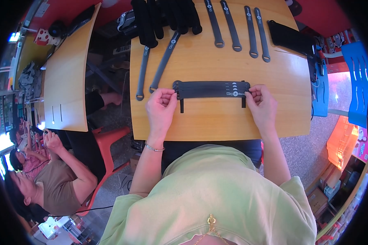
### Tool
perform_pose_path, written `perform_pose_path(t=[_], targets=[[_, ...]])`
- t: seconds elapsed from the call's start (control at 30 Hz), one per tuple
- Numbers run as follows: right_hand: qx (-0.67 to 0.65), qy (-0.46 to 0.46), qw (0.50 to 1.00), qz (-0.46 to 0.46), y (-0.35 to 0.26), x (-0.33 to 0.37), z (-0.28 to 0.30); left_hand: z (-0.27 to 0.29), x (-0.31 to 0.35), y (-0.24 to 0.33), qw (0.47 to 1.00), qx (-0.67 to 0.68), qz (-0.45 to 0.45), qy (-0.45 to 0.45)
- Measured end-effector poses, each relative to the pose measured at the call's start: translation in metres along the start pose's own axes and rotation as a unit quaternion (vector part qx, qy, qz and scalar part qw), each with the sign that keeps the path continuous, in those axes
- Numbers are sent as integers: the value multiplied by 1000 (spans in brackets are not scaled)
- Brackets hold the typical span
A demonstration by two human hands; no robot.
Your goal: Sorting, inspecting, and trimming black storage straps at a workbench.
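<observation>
A bundle of dark grey straps [210,89] lies flat across the wooden table [216,122], with two thin black ties under it near each end. My left hand [161,109] pinches the bundle's left end at the left tie. My right hand [261,105] pinches its right end at the right tie. Both hands rest on the tabletop close to its near edge.
Single grey straps lie at the back: two on the left [153,67], several on the right [237,26]. A heap of black straps [167,16] and a black flat case [288,36] sit at the far edge. A second table [67,73], a red chair [106,147] and seated people are to the left.
</observation>
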State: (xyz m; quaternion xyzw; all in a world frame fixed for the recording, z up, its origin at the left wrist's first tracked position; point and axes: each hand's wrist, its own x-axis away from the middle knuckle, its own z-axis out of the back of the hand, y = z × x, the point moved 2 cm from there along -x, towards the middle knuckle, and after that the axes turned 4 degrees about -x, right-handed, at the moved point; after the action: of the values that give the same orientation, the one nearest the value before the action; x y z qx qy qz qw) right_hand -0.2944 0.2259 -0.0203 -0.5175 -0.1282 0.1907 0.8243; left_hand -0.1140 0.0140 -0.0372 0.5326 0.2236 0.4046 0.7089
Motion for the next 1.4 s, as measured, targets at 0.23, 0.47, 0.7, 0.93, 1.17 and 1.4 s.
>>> perform_pose_path(t=[0.23, 0.47, 0.7, 0.93, 1.17, 1.4], targets=[[31, 20, 998, 45, 3, 2, 0, 0, 0, 1, 1000, -7, -16, -1], [-30, 6, 999, 42, 7, 2, 5, 5, 5, 4, 1000, 2, 4, 11], [-50, 25, 995, 77, 10, 6, 5, 7, 25, 21, 971, -128, -198, 27], [31, 24, 983, 179, -7, 14, 6, -19, 43, 41, 869, -329, -363, -71], [-2, 18, 987, 160, 1, 15, 3, 0, 37, 33, 874, -311, -374, -8], [2, 31, 986, 162, -1, 16, 4, 74, -23, 2, 841, -405, -300, 195]])
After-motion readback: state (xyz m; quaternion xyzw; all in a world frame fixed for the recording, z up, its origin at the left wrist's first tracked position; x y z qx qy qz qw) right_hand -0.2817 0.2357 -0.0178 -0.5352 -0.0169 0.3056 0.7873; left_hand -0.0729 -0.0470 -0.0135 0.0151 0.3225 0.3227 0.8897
